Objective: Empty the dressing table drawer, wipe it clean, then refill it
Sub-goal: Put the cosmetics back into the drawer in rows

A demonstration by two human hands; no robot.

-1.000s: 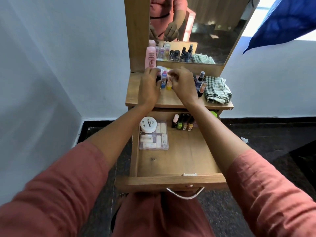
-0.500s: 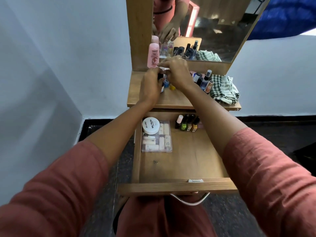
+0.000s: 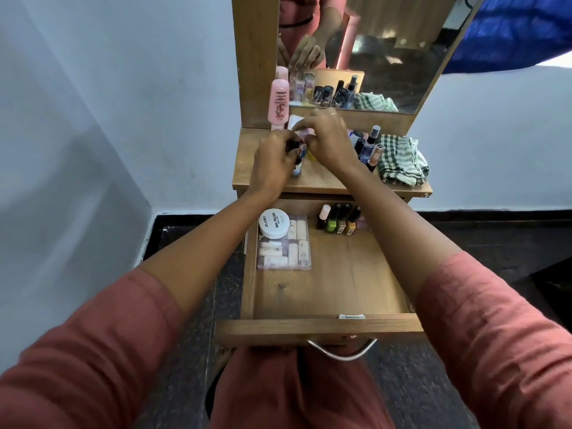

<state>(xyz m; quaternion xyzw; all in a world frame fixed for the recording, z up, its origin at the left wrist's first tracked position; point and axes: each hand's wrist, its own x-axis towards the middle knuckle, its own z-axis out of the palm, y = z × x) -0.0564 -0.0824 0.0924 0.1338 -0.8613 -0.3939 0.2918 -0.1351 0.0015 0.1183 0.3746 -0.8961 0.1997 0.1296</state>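
The drawer (image 3: 340,283) stands pulled out in the middle of the frame, open side up. Its long axis runs from the table (image 3: 325,178) at the upper centre down toward the person, and its front wall and metal handle (image 3: 342,351) are at the lower centre. It is partly filled. A clear box (image 3: 284,255) of small tubes lies flat in its upper left corner with a white jar (image 3: 274,223) resting on top. A row of nail polish bottles (image 3: 337,218) stands upright against the back wall. Most of the wooden floor is bare, so refilling looks to be under way, with things packed to the back first to leave room in front.

Both hands are up on the table, above the drawer, working at a tight cluster of little bottles. The left hand (image 3: 272,162) has its fingers curled round a small bottle (image 3: 296,168), held upright with the dark cap between the fingers. The right hand (image 3: 328,140) arches over the same cluster with its fingers bent down to meet the left. What it has hold of, if anything, is hidden. Two hands together suggests gathering several bottles for one trip down.

A tall pink bottle (image 3: 279,105) stands upright just left of the hands, against the mirror (image 3: 387,51) frame. More bottles (image 3: 368,147) stand to the right, with a crumpled checked cloth (image 3: 400,159) beside them at the table's right end. The cloth lies well apart from the hands, probably laid aside as the wiping rag.
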